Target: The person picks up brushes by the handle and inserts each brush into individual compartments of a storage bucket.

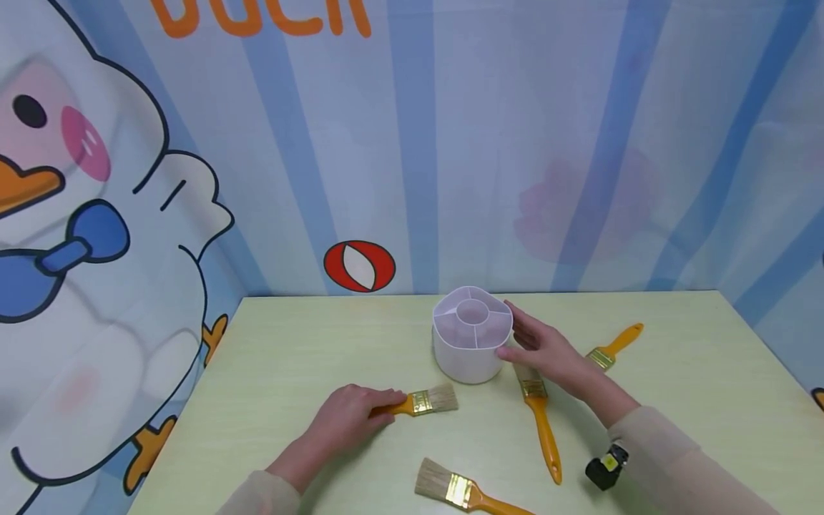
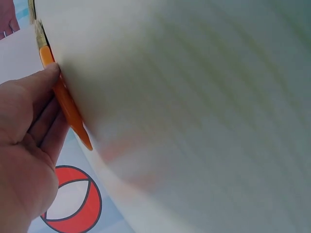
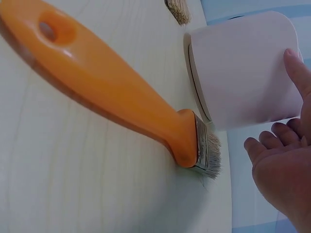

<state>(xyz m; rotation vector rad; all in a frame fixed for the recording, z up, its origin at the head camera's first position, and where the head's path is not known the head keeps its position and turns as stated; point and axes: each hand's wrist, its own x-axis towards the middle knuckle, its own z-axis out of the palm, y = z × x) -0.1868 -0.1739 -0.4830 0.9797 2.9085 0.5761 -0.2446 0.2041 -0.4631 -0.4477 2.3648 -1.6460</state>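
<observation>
My left hand (image 1: pixel 350 420) pinches the orange handle of a paintbrush (image 1: pixel 440 399) low over the table, its pale bristles pointing right. In the left wrist view, the thumb lies along that orange handle (image 2: pixel 68 104). A white round organizer (image 1: pixel 466 357) with several compartments around a central ring stands upright at the table's back. Beside it, my right hand (image 1: pixel 547 354) has its thumb at the organizer's wall and its fingers spread loosely on the far right side. The right wrist view shows the thumb overlapping the white wall (image 3: pixel 243 73), with the other fingers just off it.
Another paintbrush (image 1: pixel 541 429) lies right of the organizer, handle toward me. A wide paintbrush (image 1: pixel 458 491) rests at the front, and one more brush (image 1: pixel 621 340) lies behind my right wrist. A printed curtain (image 1: pixel 412 143) hangs behind the pale table (image 1: pixel 290 343).
</observation>
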